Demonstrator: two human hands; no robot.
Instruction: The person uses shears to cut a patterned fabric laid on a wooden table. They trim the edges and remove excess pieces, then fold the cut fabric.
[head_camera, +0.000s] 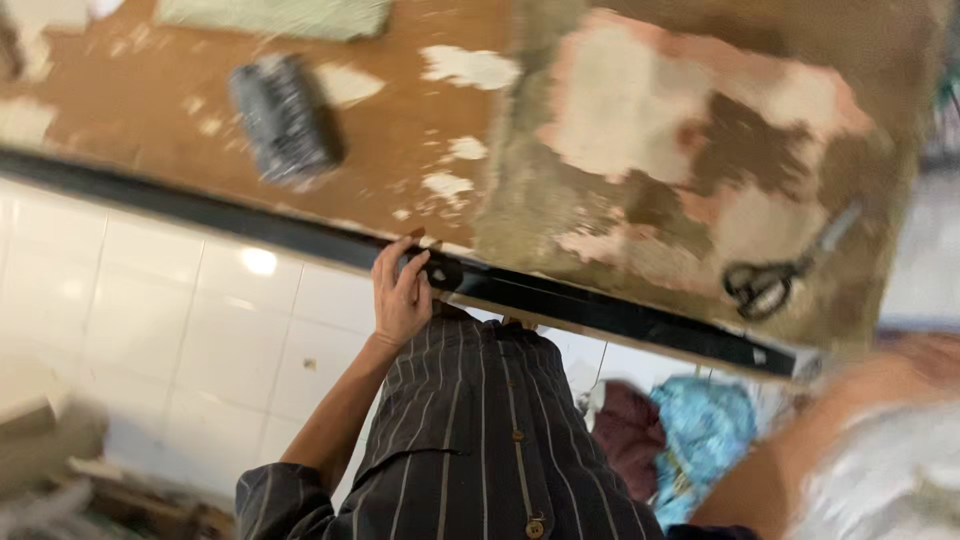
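The left hand (400, 295) curls its fingers (408, 262) over the black front edge strip (600, 312) of a worn bench (420, 110), its grip closed on a small dark object (437, 270) that sits against the strip; what that object is cannot be told through the motion blur. The forearm runs down and to the left into a rolled sleeve of a dark shirt (480, 440) with thin pale stripes and round brown buttons down the front. The right hand is not clearly shown; only a blurred arm (800, 450) with pale cloth enters at the lower right, so its grip cannot be told. The bench top is flat board, brown and scuffed, with white flecks where the surface has chipped away, and toward the right it is blotched with pale pink and grey-green patches of rough, peeling coat. A pair of scissors (775, 280) with black loop handles and a slim metal blade lies on that blotched part, well apart from the left hand. A dark grey, ribbed, roughly oblong bundle (285, 120) lies on the brown part, near a greenish woven cloth (275, 15) at the far edge. Below the bench, glossy white square floor tiles (150, 310) reflect a light, and crumpled maroon and turquoise printed fabric (690, 430) lies heaped on them.
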